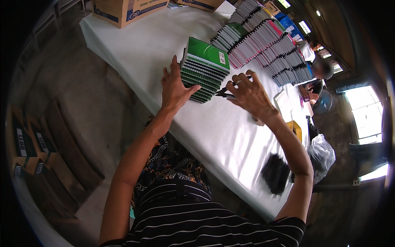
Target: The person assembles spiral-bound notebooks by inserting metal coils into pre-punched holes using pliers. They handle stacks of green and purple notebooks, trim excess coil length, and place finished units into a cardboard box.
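A heap of loose black binding coils (pixel 275 173) is lying unused on the white worktop (pixel 214 136) while the green notebook stack (pixel 203 70) is being steadied by the left hand (pixel 175 88), fingers spread, and a black tool (pixel 225 93) is being pinched by the right hand (pixel 252 95), long finished rows (pixel 267 45) waiting beyond.

A notebook-binding workshop. Rows of notebooks (pixel 267 45) cover a long table (pixel 144 45). Cartons (pixel 123 10) sit at the table's far end.
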`<state>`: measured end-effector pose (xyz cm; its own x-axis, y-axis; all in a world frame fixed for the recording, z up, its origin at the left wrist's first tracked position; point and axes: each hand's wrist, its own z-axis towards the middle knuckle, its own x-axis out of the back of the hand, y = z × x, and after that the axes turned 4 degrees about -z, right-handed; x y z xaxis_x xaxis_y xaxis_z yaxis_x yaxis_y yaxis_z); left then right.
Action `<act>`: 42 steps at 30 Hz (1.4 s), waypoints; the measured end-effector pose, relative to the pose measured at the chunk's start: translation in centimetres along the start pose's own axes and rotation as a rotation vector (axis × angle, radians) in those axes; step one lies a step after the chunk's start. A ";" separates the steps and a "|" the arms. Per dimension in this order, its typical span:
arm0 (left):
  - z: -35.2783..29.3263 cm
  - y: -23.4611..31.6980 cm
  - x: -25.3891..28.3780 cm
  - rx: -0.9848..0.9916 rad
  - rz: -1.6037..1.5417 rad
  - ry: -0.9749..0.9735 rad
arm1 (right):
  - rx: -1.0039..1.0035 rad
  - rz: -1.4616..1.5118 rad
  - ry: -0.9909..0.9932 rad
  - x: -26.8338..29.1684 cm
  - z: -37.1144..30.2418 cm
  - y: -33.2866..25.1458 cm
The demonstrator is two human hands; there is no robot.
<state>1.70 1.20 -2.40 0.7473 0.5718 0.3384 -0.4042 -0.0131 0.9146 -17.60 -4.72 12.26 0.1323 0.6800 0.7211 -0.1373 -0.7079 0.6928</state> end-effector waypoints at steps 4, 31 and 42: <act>0.0 -0.2 -0.1 -0.028 -0.045 0.019 | 0.173 -0.116 0.044 -0.3 0.1 2.1; 1.7 1.0 0.0 -0.048 -0.055 0.038 | 0.215 -0.130 0.139 -1.2 0.5 3.8; 2.1 0.9 -0.1 -0.016 -0.235 -0.033 | 0.158 -0.205 0.002 -0.5 0.7 2.1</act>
<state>2.42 -0.58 -1.16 0.8386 0.5304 0.1242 -0.2251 0.1299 0.9656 -17.23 -6.64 13.37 0.1397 0.8126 0.5658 0.0469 -0.5762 0.8160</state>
